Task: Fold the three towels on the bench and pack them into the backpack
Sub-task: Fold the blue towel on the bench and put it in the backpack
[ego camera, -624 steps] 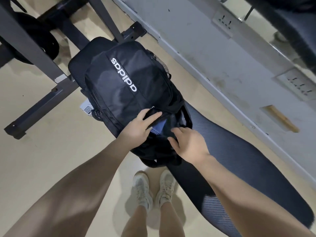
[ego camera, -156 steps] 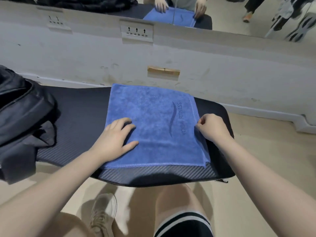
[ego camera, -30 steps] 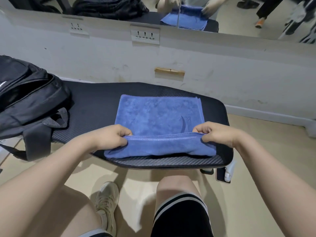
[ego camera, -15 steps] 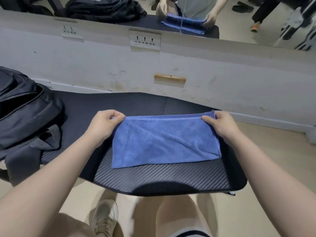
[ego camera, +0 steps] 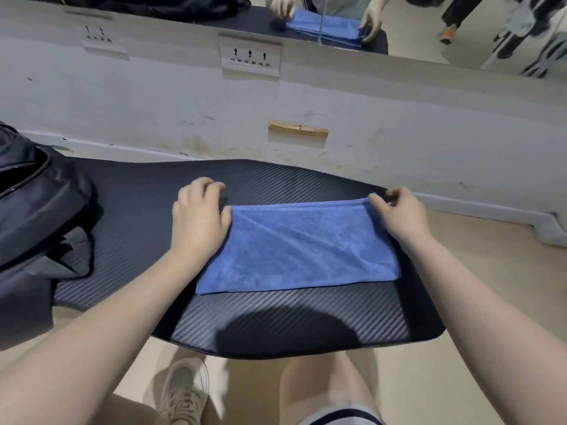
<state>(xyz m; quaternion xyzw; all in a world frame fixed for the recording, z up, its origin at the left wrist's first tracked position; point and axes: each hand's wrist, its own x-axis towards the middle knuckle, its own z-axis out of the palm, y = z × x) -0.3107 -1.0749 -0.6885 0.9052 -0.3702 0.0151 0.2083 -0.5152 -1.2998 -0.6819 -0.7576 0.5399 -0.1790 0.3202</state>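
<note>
While the folded blue microfibre towel (ego camera: 297, 250) lies on the black ribbed bench pad (ego camera: 276, 320), long axis left to right, the left hand (ego camera: 199, 222) rests relaxed on its left end, nearer the open black backpack (ego camera: 33, 204); the right hand (ego camera: 399, 219) pinches its far right corner.

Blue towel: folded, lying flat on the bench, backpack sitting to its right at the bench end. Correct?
Not quite. The head view shows the backpack to the left of the blue towel, not the right. The rest holds: the towel lies folded and flat on the bench.
</note>
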